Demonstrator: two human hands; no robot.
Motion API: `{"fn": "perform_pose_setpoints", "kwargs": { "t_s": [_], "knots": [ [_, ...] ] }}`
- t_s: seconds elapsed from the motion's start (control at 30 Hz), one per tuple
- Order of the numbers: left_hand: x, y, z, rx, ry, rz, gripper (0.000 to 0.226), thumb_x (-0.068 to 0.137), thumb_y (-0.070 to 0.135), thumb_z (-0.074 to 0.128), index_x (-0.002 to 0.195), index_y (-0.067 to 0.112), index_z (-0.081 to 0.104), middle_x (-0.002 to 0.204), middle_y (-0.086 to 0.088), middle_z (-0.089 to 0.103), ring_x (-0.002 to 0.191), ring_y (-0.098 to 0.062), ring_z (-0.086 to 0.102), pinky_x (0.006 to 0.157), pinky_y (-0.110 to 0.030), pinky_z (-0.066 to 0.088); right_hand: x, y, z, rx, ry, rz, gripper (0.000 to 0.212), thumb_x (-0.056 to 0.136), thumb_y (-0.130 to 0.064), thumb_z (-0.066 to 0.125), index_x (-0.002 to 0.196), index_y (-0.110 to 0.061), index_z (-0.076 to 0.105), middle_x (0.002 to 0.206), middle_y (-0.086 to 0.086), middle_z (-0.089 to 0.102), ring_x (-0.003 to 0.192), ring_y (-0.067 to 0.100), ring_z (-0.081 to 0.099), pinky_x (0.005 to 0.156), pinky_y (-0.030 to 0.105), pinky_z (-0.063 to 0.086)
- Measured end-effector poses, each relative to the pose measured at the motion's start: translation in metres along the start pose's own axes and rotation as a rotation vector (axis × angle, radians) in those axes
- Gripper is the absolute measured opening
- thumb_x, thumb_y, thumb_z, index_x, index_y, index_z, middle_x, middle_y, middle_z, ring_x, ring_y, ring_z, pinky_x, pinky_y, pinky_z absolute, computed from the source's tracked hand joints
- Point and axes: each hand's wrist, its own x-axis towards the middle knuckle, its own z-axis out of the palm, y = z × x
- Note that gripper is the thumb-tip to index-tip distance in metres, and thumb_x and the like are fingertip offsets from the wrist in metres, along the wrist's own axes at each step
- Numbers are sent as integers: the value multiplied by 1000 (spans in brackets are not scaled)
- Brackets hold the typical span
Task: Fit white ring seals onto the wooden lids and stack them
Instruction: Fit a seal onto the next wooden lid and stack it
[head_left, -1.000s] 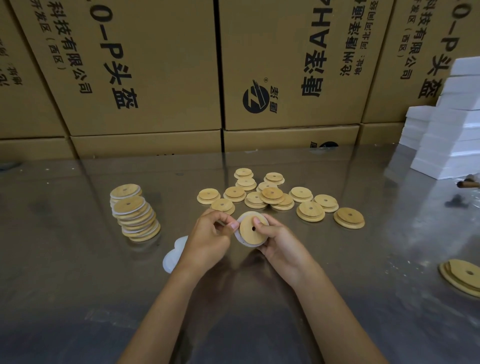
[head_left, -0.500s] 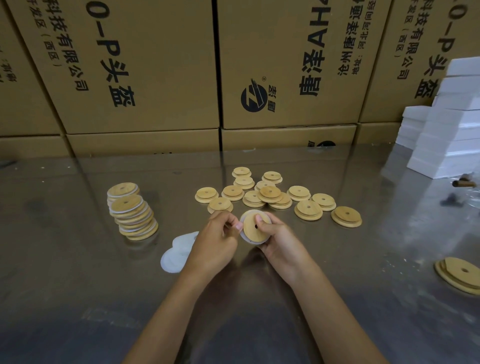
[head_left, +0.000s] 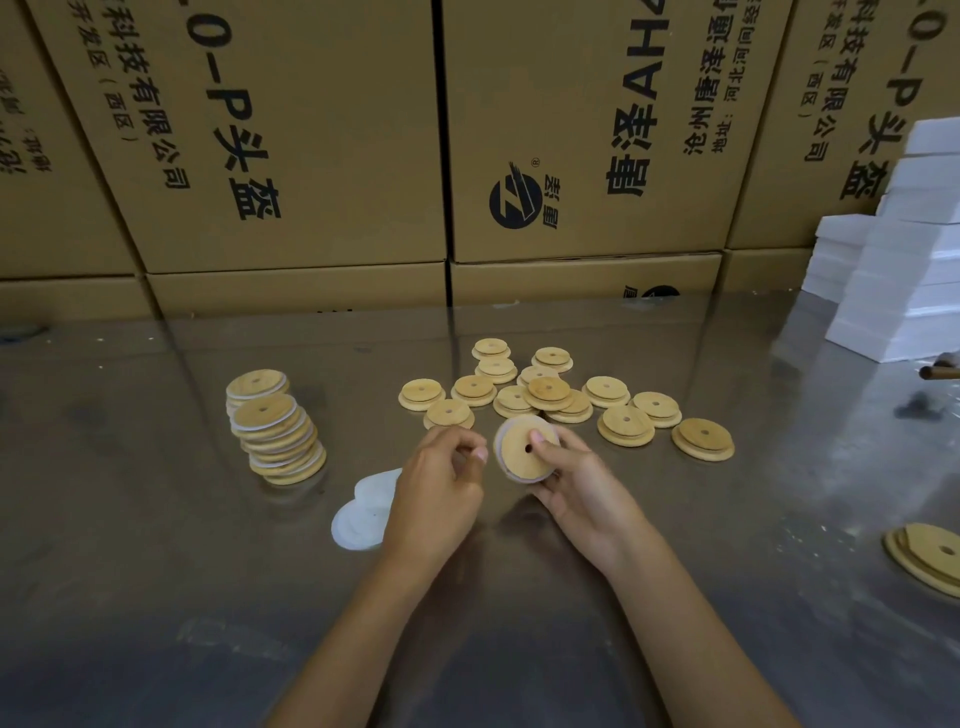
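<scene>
The right hand (head_left: 582, 488) holds a ring-fitted wooden lid (head_left: 525, 449) tilted up above the counter (head_left: 156, 571), likely to check the seal, while the left hand (head_left: 439, 493), its grip curled but empty, waits beside the spare white rings (head_left: 363, 512).

Dim, warm light is glaring softly off the glossy grey tabletop (head_left: 156, 519); edges are bowing, and the corners are blurring.
</scene>
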Motion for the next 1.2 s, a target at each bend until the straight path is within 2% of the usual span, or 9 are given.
{"fn": "perform_pose_setpoints", "kwargs": {
  "t_s": [0.1, 0.2, 0.27, 0.4, 0.6, 0.77, 0.97, 1.13, 1.2],
  "knots": [
    [1, 1, 3, -59, 17, -3, 15, 90, 17, 64, 99, 27, 71, 98, 17, 64, 85, 0, 58, 78, -23, 46, 0, 2, -2, -58, -13, -10, 26, 94, -5, 60, 120, 0, 62, 106, 14, 70, 100, 24, 67, 92, 36, 53],
    [0, 1, 4, -31, 82, 60, 20, 88, 14, 67, 105, 22, 74, 98, 15, 66, 81, 5, 58, 73, -10, 44, 0, 4, 0, -135, -13, -34, 28, 89, -5, 67, 117, 2, 62, 103, 14, 72, 97, 25, 68, 92, 39, 53],
    [-1, 2, 3, -18, 126, 96, 21, 86, 9, 68, 103, 19, 75, 95, 13, 67, 80, 9, 58, 69, -4, 41, 0, 6, 1, -168, -8, -53, 28, 88, -6, 69, 114, 2, 62, 101, 15, 73, 95, 26, 68, 90, 39, 54],
    [-3, 3, 4, -74, 166, 98, 21, 82, 8, 72, 96, 23, 74, 92, 15, 64, 80, 4, 59, 69, -7, 44, -1, 8, 2, -185, -10, -76, 21, 88, -7, 69, 108, -4, 64, 98, 14, 74, 90, 23, 70, 82, 33, 56],
    [2, 3, -1, -329, 106, -70, 23, 81, 4, 73, 86, 27, 71, 101, 6, 65, 79, -1, 59, 71, -7, 45, -3, 7, 3, -247, -68, -107, 15, 90, -6, 66, 104, -10, 62, 92, 8, 75, 84, 16, 70, 75, 26, 55],
    [4, 3, -6, -427, 46, -134, 20, 83, 3, 70, 90, 23, 72, 107, 1, 66, 90, -13, 61, 79, -15, 48, -2, 8, 4, -260, -94, -118, 17, 90, -6, 67, 105, -10, 62, 92, 9, 75, 84, 16, 70, 75, 26, 56],
    [4, 2, -8, -493, -35, -147, 25, 86, -1, 63, 95, 21, 72, 104, 2, 70, 94, -16, 60, 86, -25, 50, -2, 9, 3, -261, -106, -130, 16, 90, -5, 67, 102, -13, 62, 92, 8, 75, 83, 16, 70, 73, 25, 56],
    [5, 0, -9, -518, -102, -144, 30, 88, -4, 58, 98, 21, 70, 104, 3, 69, 96, -17, 58, 92, -37, 49, -2, 10, 3, -286, -107, -147, 19, 90, -3, 67, 107, -8, 60, 95, 13, 74, 85, 22, 67, 80, 36, 53],
    [5, -2, -9, -511, -130, -123, 34, 89, -4, 56, 98, 25, 70, 103, 8, 69, 99, -18, 58, 94, -39, 48, -2, 10, 3, -295, -110, -149, 23, 90, -3, 67, 111, -5, 59, 97, 15, 73, 86, 23, 67, 78, 36, 53]
  ]
}}
